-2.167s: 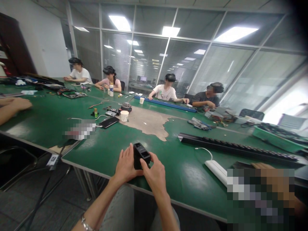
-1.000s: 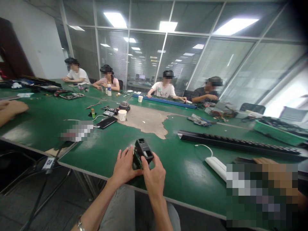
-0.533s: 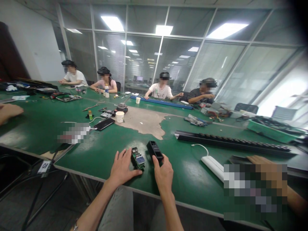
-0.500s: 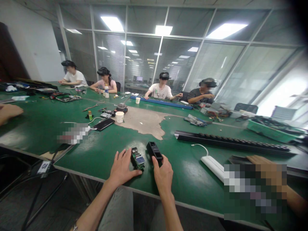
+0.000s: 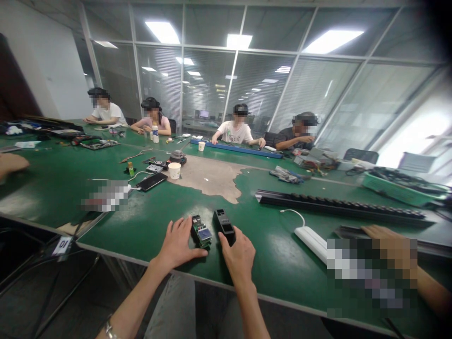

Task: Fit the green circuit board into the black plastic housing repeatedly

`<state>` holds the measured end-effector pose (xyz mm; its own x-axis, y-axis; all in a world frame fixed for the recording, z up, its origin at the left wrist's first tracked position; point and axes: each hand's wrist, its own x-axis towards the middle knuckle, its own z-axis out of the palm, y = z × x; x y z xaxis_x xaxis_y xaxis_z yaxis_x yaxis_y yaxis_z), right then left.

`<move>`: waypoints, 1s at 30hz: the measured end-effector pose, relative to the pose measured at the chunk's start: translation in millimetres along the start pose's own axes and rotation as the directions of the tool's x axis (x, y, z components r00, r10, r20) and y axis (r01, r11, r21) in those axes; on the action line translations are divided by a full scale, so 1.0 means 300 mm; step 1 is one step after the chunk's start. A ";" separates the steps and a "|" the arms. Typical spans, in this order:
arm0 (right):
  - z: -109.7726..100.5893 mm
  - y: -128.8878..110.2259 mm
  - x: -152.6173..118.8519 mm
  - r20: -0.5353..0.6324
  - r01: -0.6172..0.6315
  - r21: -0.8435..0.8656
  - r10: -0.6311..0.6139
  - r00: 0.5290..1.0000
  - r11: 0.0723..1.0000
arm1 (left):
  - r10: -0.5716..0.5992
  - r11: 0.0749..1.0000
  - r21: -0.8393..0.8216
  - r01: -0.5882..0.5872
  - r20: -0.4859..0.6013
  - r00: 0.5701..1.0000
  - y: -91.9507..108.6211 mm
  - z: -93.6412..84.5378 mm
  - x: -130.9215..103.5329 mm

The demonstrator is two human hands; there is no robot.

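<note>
A circuit board with a small screen (image 5: 204,234) lies on the green table just in front of me. My left hand (image 5: 178,245) rests at its left side, fingers stretched and thumb spread below the board's near end; the fingertips are at its edge. To the right of the board, my right hand (image 5: 238,256) grips a black plastic housing (image 5: 223,221) between thumb and fingers. The housing has rectangular cutouts in its face and is slightly tilted. A narrow gap separates it from the board.
A white power strip (image 5: 312,244) and a long black metal rail (image 5: 339,207) lie to my right, beside another person's hand (image 5: 384,235). Ahead are a paper cup (image 5: 174,170) and a phone (image 5: 154,181). A green basket (image 5: 399,188) stands far right. Several people sit opposite.
My right hand has turned the black housing slightly, its far end shifting left. My left hand and the circuit board stay nearly in place.
</note>
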<state>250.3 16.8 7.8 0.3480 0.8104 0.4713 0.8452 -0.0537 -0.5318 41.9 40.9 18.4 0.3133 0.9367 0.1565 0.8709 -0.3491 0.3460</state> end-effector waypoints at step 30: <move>-0.073 -0.286 -0.017 0.194 0.111 -0.025 -0.104 0.976 0.994 | -0.010 0.999 0.033 0.014 -0.106 0.994 -0.016 0.031 -0.018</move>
<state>184.9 4.4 66.5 0.1730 0.9092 0.3787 0.8883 0.0220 -0.4587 39.5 37.7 7.4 0.2626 0.9319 0.2504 0.8872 -0.3352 0.3170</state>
